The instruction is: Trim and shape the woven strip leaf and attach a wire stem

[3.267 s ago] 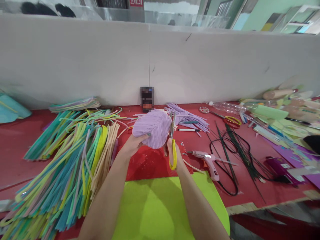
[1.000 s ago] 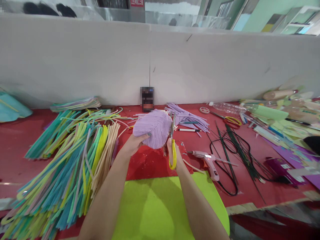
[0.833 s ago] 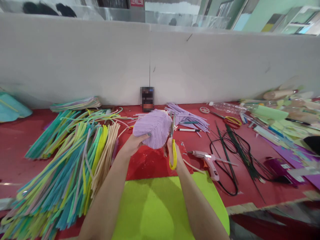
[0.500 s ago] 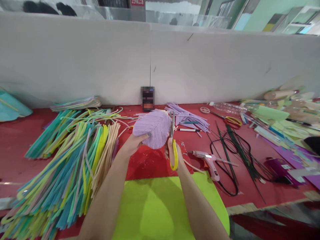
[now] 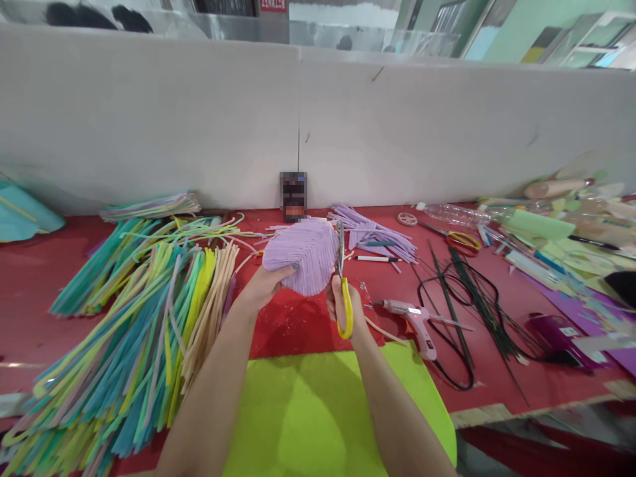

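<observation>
My left hand (image 5: 265, 286) grips the lower left edge of a lilac leaf-shaped piece made of pipe cleaners (image 5: 301, 256), held up over the red table. My right hand (image 5: 342, 308) is closed through the yellow handles of a pair of scissors (image 5: 342, 281). The blades point up along the right edge of the lilac piece, touching it. A lime green foam sheet (image 5: 322, 411) lies under my forearms.
A big heap of coloured pipe cleaners (image 5: 134, 318) fills the left side. Loose lilac pipe cleaners (image 5: 372, 235), a pink glue gun (image 5: 415, 321), dark green wires (image 5: 472, 298), a second pair of scissors (image 5: 460, 238) and paper scraps lie to the right. A white partition (image 5: 199, 126) stands behind.
The scissors and my right hand have shifted slightly along the right edge of the lilac piece. My left hand keeps its hold.
</observation>
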Motion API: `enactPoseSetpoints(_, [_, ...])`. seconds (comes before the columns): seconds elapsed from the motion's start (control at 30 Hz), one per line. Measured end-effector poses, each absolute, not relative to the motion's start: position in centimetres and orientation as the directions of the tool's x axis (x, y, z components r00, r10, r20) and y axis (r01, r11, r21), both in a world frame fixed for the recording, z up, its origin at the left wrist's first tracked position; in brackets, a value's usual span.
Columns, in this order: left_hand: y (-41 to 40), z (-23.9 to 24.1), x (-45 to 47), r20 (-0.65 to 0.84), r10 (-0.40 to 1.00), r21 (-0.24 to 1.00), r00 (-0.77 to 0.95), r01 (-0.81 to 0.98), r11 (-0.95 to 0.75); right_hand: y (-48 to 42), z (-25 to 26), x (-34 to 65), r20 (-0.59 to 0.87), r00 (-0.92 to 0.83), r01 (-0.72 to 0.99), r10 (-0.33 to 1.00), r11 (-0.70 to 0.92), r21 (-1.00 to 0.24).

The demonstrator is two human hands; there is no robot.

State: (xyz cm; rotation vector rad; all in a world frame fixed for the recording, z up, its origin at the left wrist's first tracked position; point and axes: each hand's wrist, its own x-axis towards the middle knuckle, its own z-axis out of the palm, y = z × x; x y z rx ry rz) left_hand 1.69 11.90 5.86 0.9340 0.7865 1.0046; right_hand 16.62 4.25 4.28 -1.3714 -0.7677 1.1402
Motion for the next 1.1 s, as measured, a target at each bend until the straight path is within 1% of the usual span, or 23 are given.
enactPoseSetpoints(0.1, [11.9,5.8,1.5,-0.127,0.934,0.911,0.333,-0.333,0.243,4.3,4.3,16.7,-0.179,0.294,-0.166,0.939,-0.134,-0.977])
enactPoseSetpoints(0.3, [12.1,5.7,1.3,-0.154,0.934,0.898,0.321,-0.35,0.268,4.6,3.5,16.9,-0.071,0.24,-0.114,0.968,-0.045,-0.992])
enactPoseSetpoints(0.47, [12.2,5.9,1.1,-0.15,0.939,0.897,0.311,-0.357,0.261,4.6,3.0,17.0,-0.07,0.22,-0.123,0.973,-0.043,-0.991])
enactPoseSetpoints(0.67, [12.6,6.0,0.2,-0.14,0.951,0.901,0.275,-0.364,0.238,4.2,3.6,16.9,-0.037,0.189,-0.084,0.981,-0.022,-0.996])
enactPoseSetpoints(0.87, [12.7,6.1,0.0,-0.147,0.955,0.901,0.256,-0.364,0.237,3.9,4.0,17.0,-0.038,0.146,-0.102,0.989,-0.024,-0.995])
enactPoseSetpoints(1.1, [12.5,6.5,0.2,-0.168,0.954,0.889,0.248,-0.379,0.256,4.1,3.9,16.9,-0.075,0.155,-0.164,0.985,-0.049,-0.985])
